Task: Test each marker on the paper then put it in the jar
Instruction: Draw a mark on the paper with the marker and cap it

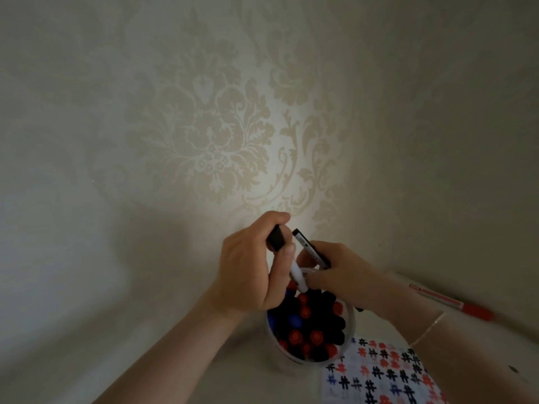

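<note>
The left hand (250, 266) pinches a black-capped marker (288, 260) tip-down over the full jar (310, 328) to drop it in, while the right hand (335, 272) grips another black marker (310, 248), ready for the scribbled paper (385, 374).

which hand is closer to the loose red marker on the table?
Right. The right hand is over the jar, its wrist near the red marker; the left hand is across the jar, farther away.

The left hand (250, 266) covers the middle of a black-capped marker (297, 275), and the right hand (338, 275) hides the lower part of a second marker (309, 249). Below both grips, the jar (348, 342) loses its far rim behind them. The paper (379, 374) runs off the bottom edge.
</note>
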`<act>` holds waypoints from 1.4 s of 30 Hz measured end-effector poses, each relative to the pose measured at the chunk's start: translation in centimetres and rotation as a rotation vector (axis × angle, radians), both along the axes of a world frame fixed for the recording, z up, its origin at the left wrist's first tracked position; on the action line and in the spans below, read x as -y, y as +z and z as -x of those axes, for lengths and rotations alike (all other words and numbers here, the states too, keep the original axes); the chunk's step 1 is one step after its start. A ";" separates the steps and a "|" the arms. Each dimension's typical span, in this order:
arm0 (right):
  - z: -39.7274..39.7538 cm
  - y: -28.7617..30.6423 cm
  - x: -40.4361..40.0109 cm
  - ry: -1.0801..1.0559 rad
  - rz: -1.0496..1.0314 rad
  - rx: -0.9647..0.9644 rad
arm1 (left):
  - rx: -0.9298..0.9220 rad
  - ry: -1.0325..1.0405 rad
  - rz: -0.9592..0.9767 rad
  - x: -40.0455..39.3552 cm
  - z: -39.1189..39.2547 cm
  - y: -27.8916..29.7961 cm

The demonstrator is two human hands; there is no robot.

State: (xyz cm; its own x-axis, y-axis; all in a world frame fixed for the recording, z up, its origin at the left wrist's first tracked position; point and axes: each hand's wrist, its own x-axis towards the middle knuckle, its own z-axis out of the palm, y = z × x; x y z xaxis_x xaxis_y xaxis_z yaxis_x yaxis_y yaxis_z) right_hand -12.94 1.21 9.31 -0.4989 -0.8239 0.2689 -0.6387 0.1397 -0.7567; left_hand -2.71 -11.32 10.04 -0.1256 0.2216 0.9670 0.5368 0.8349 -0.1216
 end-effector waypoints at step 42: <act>2.0 3.4 -3.1 -0.459 0.683 0.386 | 1.008 0.230 -0.180 -6.8 4.4 1.5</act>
State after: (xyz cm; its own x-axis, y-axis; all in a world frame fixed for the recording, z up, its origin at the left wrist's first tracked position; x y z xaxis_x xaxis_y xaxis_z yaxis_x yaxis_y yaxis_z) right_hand -14.91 4.29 12.75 -0.8955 -0.2444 0.3721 -0.3159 -0.2399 -0.9179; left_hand -7.15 -4.52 11.53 -0.9119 -0.0466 0.4077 0.1464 0.8912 0.4294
